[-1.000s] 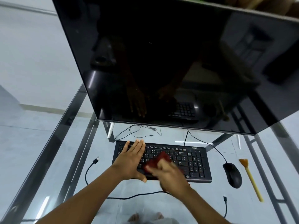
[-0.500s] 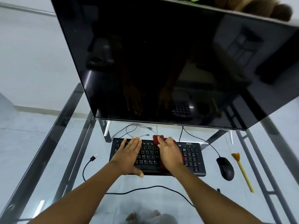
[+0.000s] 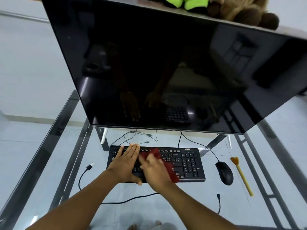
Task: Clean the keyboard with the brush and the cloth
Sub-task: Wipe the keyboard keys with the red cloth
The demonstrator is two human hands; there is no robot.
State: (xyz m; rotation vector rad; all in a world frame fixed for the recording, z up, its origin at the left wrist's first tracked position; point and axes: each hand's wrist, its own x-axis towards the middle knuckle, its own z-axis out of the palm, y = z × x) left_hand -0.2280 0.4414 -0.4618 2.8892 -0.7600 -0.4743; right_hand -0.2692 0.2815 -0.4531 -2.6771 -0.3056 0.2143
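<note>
A black keyboard lies on the glass table under the big dark monitor. My left hand lies flat on the keyboard's left half with straight fingers. A dark red cloth is spread over the middle keys, and my right hand presses on it, blurred by motion. The brush, with a yellow handle and orange bristles, lies on the table to the right of the mouse, away from both hands.
A black mouse sits right of the keyboard. The large monitor leans over the table's back. Loose cables run at the left and along the front. A glass tabletop on a metal frame carries everything.
My right hand has slid the cloth back from the keyboard's top edge toward the middle and left. My left hand stays flat on the left keys. The view has shifted slightly.
</note>
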